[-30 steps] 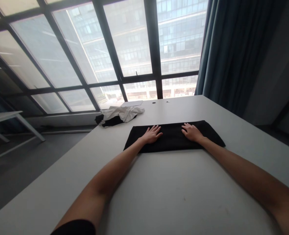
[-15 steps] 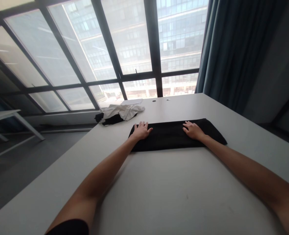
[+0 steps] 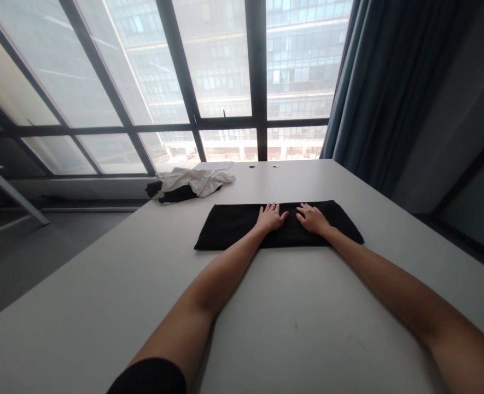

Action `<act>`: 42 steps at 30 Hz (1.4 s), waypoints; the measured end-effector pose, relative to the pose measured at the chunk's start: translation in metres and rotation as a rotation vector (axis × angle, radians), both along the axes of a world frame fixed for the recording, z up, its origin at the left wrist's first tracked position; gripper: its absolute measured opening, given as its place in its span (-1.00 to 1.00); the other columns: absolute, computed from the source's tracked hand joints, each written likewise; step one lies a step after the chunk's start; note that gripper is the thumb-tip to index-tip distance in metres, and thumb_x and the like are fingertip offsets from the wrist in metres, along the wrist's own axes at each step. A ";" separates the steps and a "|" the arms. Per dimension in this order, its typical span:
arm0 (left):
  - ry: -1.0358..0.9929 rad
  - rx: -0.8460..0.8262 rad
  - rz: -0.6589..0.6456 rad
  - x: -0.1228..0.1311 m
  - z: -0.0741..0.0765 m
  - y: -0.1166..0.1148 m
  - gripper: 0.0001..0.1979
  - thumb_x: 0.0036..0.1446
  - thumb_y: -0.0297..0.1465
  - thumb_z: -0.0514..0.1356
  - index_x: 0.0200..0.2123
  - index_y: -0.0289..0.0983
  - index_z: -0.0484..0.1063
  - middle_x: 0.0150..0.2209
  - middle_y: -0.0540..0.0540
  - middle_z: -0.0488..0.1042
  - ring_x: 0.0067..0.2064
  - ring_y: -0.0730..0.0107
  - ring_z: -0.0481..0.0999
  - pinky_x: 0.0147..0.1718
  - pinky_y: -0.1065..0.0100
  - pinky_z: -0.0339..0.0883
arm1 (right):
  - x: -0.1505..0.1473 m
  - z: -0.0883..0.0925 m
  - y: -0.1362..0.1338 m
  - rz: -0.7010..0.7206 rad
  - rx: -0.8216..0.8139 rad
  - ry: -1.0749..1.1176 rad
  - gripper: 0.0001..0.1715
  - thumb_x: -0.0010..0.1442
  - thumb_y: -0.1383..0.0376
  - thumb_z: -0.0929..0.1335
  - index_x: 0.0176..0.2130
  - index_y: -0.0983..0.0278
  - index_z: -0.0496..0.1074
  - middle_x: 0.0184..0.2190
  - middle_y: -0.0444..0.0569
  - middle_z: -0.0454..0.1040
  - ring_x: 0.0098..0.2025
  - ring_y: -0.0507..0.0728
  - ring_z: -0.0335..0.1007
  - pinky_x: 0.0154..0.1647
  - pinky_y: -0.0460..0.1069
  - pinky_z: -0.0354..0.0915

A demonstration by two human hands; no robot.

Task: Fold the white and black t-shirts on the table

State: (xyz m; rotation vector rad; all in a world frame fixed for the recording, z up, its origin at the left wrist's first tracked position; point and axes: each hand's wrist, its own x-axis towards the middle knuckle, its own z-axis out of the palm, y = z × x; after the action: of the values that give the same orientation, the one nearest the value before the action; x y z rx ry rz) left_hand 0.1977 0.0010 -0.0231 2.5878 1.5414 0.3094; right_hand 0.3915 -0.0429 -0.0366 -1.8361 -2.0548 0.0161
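Note:
A black folded cloth, probably a garment, lies flat on the white table as a long strip running left to right. Palm down on its middle is my left hand, fingers spread and holding nothing. A short gap to the right, my right hand also rests flat on the cloth, open, with its fingers apart. The cloth's left end is uncovered, while my right forearm crosses its right end.
Toward the far left of the white table lies a crumpled heap of white and black clothes. A window wall stands behind the table, and a blue curtain hangs at the right. Another table is at the far left.
My left hand has slid right along the black cloth, from near its left end to its middle, closer to my right hand. The view has turned slightly.

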 end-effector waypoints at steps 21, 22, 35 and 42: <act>0.022 0.001 -0.104 -0.002 0.005 0.004 -0.35 0.38 -0.02 -0.15 0.39 -0.22 0.11 0.45 -0.17 -0.03 0.47 0.11 -0.11 0.36 -0.08 -0.20 | 0.140 0.064 -0.017 -0.577 -0.440 0.590 -0.63 0.21 0.12 0.43 -0.15 0.39 0.45 -0.35 0.14 0.54 -0.40 0.14 0.54 -0.41 0.01 0.51; 0.024 0.001 -0.104 -0.002 0.006 0.003 -0.35 0.38 -0.01 -0.15 0.39 -0.21 0.11 0.45 -0.16 -0.03 0.47 0.11 -0.11 0.36 -0.08 -0.20 | 0.139 0.064 -0.017 -0.569 -0.467 0.616 -0.64 0.22 0.12 0.42 -0.18 0.38 0.44 -0.38 0.11 0.52 -0.42 0.11 0.52 -0.43 0.00 0.50; -0.072 -0.009 -0.114 -0.003 0.006 -0.001 -0.42 0.41 -0.08 -0.10 0.35 -0.23 0.17 0.44 -0.20 0.03 0.46 0.06 -0.09 0.35 -0.15 -0.22 | 0.140 0.069 -0.028 -0.361 -0.673 0.873 -0.87 0.25 0.24 0.40 -0.26 0.26 0.43 -0.44 -0.09 0.51 -0.50 0.02 0.40 -0.45 -0.11 0.41; -0.342 -0.041 -0.197 0.007 0.017 -0.009 -0.49 0.36 -0.27 0.08 0.32 -0.26 0.24 0.37 -0.20 0.20 0.42 0.10 0.07 0.38 0.06 -0.13 | 0.124 0.084 -0.038 -0.135 -0.627 1.078 -0.87 0.30 0.34 0.32 -0.18 0.29 0.49 -0.28 0.00 0.63 -0.22 0.11 0.58 -0.14 -0.06 0.49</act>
State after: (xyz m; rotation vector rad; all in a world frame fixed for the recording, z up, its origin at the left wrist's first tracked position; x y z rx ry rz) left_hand 0.2051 -0.0079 -0.0061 2.4661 1.1575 0.6512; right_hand 0.5156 -0.0811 0.0475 -1.6429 -1.1831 1.4024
